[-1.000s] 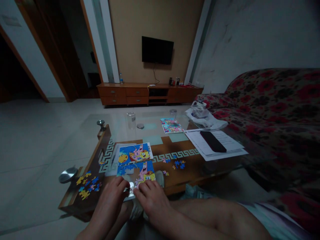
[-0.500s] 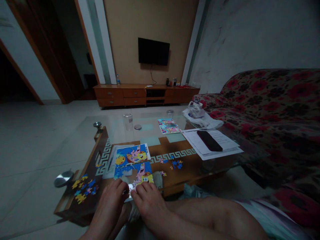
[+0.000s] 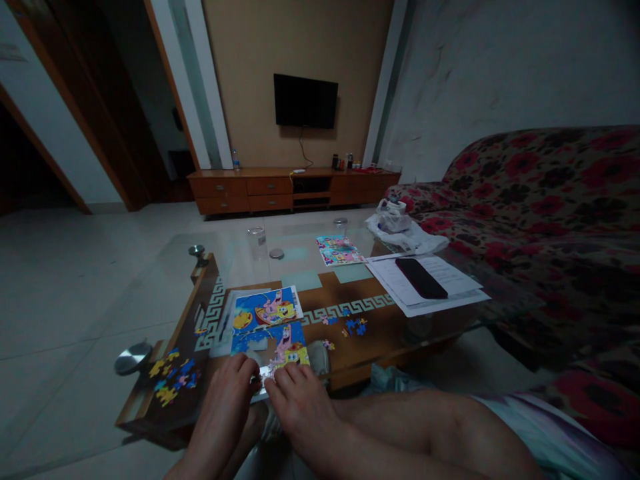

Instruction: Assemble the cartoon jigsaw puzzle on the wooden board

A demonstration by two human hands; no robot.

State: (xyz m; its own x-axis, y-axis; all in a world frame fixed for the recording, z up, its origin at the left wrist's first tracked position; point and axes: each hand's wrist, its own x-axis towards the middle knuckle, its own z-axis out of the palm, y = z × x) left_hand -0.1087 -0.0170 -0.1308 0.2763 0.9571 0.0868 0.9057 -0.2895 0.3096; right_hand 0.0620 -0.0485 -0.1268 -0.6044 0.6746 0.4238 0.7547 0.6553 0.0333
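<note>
My left hand (image 3: 227, 400) and my right hand (image 3: 300, 403) rest side by side at the near edge of a glass-topped coffee table (image 3: 240, 257). Their fingertips press on the near edge of a partly built cartoon jigsaw puzzle (image 3: 270, 345). Both hands have fingers bent down together onto the puzzle; I cannot make out a piece between them. A printed picture of the same cartoon (image 3: 267, 308) lies just beyond the puzzle. Loose blue and yellow pieces (image 3: 173, 380) lie left of my left hand. A few more pieces (image 3: 353, 327) lie to the right.
Farther along the table stand a drinking glass (image 3: 257, 241), a second cartoon picture (image 3: 340, 250), papers with a dark phone (image 3: 421, 278) on them, and a white bag (image 3: 400, 230). A flowered sofa (image 3: 540, 213) runs along the right. A TV (image 3: 305, 101) hangs above a wooden cabinet.
The view has shifted slightly. Both hands stay at the puzzle's near edge with only small finger movements.
</note>
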